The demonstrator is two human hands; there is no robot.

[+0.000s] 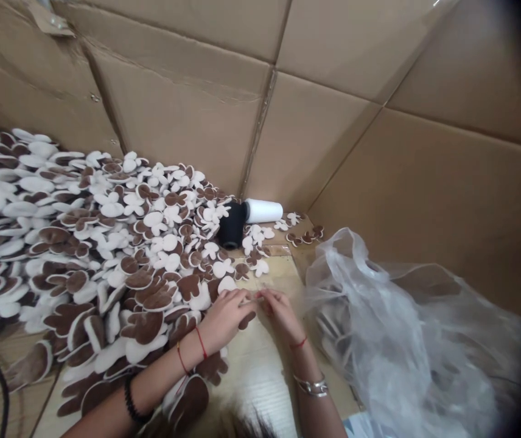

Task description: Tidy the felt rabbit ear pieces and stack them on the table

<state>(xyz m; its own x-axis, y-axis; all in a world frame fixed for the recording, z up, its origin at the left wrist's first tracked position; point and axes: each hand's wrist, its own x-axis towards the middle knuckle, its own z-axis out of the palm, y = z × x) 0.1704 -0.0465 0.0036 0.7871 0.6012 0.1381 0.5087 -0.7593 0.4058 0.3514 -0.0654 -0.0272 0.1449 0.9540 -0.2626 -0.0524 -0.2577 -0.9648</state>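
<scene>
My left hand (228, 313) has its fingers curled and pressed together near the right edge of a big heap of brown and white plush cut-outs (146, 243). A brown piece (246, 320) shows just under its fingers. Close to its fingertips, my right hand (281, 309) is pinched with thumb and forefinger together. Whatever lies between the fingertips of both hands is too small to make out. A white cut-out (226, 284) lies just beyond my left fingers.
A black thread cone (232, 226) and a white cone (264, 211) stand or lie by the cardboard wall (187, 115). Small cut-outs (305, 236) lie right of them. At the right is a clear plastic bag (374, 322) with pieces inside. A black cable (0, 383) curves at lower left.
</scene>
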